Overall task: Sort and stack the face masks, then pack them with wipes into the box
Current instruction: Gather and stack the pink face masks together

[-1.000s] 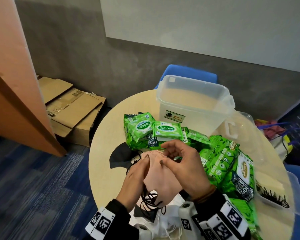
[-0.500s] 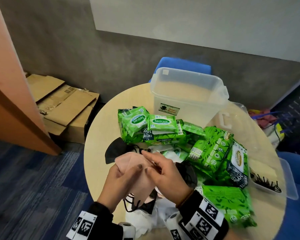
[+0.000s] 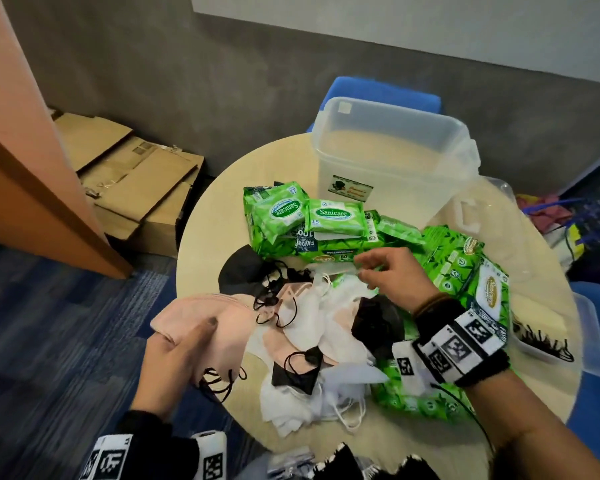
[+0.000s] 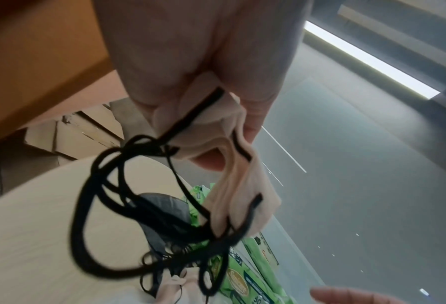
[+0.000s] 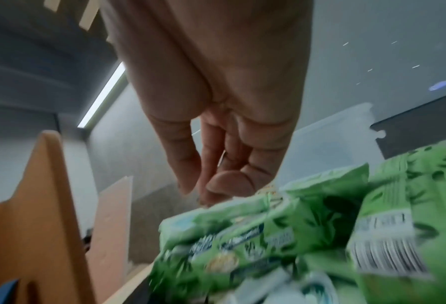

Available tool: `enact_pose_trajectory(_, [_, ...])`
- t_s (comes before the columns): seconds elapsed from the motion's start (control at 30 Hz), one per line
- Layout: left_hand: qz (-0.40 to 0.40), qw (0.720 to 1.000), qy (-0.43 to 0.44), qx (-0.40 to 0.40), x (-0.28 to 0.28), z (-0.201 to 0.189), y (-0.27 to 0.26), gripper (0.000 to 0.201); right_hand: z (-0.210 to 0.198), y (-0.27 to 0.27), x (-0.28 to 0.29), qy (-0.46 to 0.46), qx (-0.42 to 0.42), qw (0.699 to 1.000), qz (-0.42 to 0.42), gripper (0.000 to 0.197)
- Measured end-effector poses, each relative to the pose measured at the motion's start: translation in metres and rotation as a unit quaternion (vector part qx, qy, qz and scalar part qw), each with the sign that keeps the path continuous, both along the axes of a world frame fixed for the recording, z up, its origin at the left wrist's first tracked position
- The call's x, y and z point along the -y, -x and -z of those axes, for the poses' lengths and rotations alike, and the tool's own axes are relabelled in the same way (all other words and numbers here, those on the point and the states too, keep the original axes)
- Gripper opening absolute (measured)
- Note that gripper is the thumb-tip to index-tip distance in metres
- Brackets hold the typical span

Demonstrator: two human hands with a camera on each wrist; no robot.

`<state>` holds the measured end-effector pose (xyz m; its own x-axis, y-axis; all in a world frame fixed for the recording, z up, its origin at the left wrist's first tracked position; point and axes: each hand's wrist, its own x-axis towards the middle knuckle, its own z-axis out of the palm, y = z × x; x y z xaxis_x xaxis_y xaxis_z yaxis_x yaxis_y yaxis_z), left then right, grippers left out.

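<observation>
Both hands were together on the pink mask half a second ago; now they have parted. Left hand (image 3: pixel 174 355) alone keeps the pink masks (image 3: pixel 201 317), thumb pressed on top and fingers curled underneath, held off the near-left edge of the desk (image 3: pixel 201 237). Left wrist view shows more than one pink layer pinched together, black ear loops (image 4: pixel 128 205) dangling in a tangle below, so I read this as a small pink stack in progress, not a single mask. Right hand (image 3: pixel 392 275) has gone forward to the far side of the mask pile (image 3: pixel 326 327), fingers loosely curled, thumb and forefinger close at a pale mask edge (image 3: pixel 340 270) just in front of the wipes packs (image 3: pixel 312 223). Whether it already pinches that edge I cannot tell; the right wrist view is blurred and shows only curled fingers above green packs. Meaning for the task: sorting by colour is under way, next piece being fetched. White, pink and black masks lie mixed on the desk. The clear box (image 3: pixel 392 150) stands behind the wipes, nothing packed yet.
</observation>
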<state>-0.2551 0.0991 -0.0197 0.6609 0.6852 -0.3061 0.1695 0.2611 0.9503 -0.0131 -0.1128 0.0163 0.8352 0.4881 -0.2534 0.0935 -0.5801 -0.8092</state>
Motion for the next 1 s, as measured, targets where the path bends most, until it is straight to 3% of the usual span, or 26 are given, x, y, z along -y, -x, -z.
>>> enact_pose_trajectory(0.2, [-0.036,0.999,-0.002,-0.004,0.003,-0.001,-0.004,0.015,0.035,0.043,-0.031,0.128,0.012,0.978,-0.164,0.019])
enact_pose_trajectory(0.47, [-0.041,0.999,0.002,-0.008,0.012,-0.005,-0.007,0.015,0.077,0.061,-0.105,0.208,0.163,0.923,-0.281,0.052])
enact_pose_trajectory(0.53, [-0.041,0.999,-0.003,-0.013,0.013,-0.005,-0.005,0.015,0.085,0.060,-0.117,0.235,0.202,0.890,-0.334,0.048])
enact_pose_trajectory(0.63, [-0.047,0.999,-0.005,-0.014,0.015,-0.006,-0.002,0.014,0.093,0.060,-0.131,0.272,0.242,0.856,-0.367,0.024])
enact_pose_trajectory(0.77, [-0.059,0.998,0.003,-0.006,0.017,-0.008,0.003,0.013,0.088,0.049,-0.134,0.256,0.229,0.871,-0.351,0.015])
enact_pose_trajectory(0.9, [-0.060,0.998,0.018,-0.005,0.017,-0.002,0.007,0.014,0.067,0.029,-0.113,0.142,0.154,0.938,-0.276,0.010])
enact_pose_trajectory(1.0, [-0.045,0.999,0.029,0.002,0.017,0.001,0.002,0.014,0.044,0.019,-0.093,0.033,0.117,0.966,-0.230,0.009])
